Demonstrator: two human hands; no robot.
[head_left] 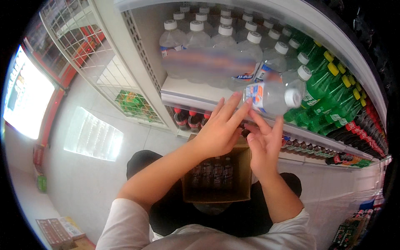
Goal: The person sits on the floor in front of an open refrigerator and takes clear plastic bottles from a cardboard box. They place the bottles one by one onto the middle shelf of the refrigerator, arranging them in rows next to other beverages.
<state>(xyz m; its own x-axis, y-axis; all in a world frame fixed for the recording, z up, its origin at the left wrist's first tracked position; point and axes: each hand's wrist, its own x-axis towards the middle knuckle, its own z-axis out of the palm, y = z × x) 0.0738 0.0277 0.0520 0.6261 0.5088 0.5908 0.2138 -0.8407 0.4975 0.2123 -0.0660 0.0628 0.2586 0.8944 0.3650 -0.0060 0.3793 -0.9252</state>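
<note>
A clear plastic bottle (273, 98) with a white cap and a blue-and-orange label lies on its side at the front edge of a white cooler shelf (187, 96), cap pointing right. My left hand (221, 127) reaches up with straight fingers, the tips pressed on the bottle's base end. My right hand (264, 139) is just below it, with spread fingers touching the bottle's underside. Beneath my forearms stands an open cardboard box (246, 168) with several dark bottles inside.
The shelf holds rows of clear white-capped bottles (225, 41) and, to the right, green bottles with yellow caps (329, 83). Dark red-capped bottles (189, 118) stand on the shelf below. A wire rack (96, 54) stands at the left. Flat boxes (58, 231) lie on the floor, lower left.
</note>
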